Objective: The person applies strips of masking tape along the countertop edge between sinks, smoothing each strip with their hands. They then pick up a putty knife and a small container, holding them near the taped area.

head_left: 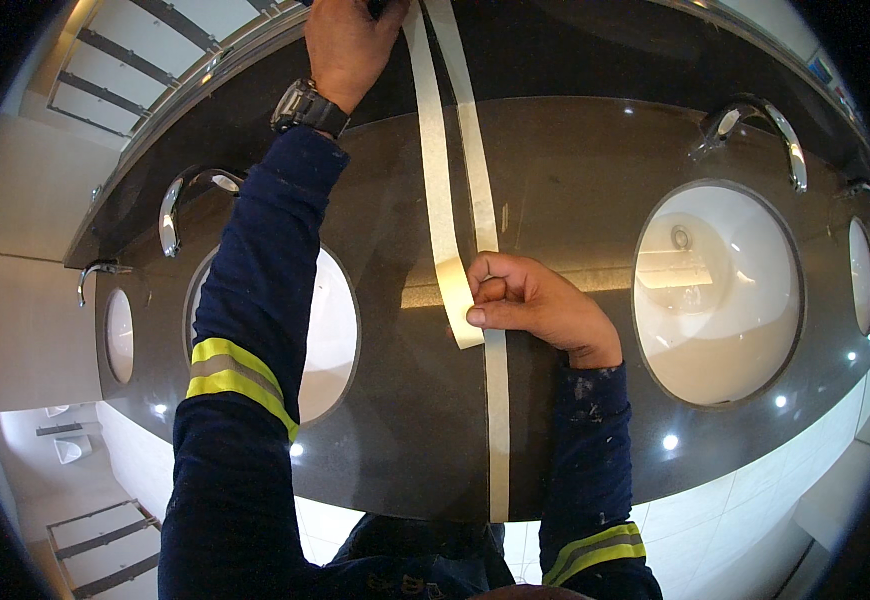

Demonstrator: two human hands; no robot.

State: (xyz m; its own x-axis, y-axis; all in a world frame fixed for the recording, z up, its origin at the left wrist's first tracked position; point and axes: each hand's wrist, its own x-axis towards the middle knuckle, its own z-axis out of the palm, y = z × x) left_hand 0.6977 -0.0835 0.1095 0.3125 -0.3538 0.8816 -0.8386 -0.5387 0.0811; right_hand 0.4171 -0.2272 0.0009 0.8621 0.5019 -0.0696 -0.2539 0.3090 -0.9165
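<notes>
A dark, glossy counter [405,440] spans the washroom, and the left forearm [250,290] crosses it, hiding much of the left basin [330,345]; the right basin [760,320] shows whole. The left hand [353,50], stretched to the far side, is cut off by the upper edge, so I can't tell what its fingers are doing around something dark there. Nearer, the right hand [545,305] bends inward, thumb and curled fingers pinching the edge of a loose pale tape strip [430,160] near its end, partly covering a second strip [498,430] that runs front to back.
</notes>
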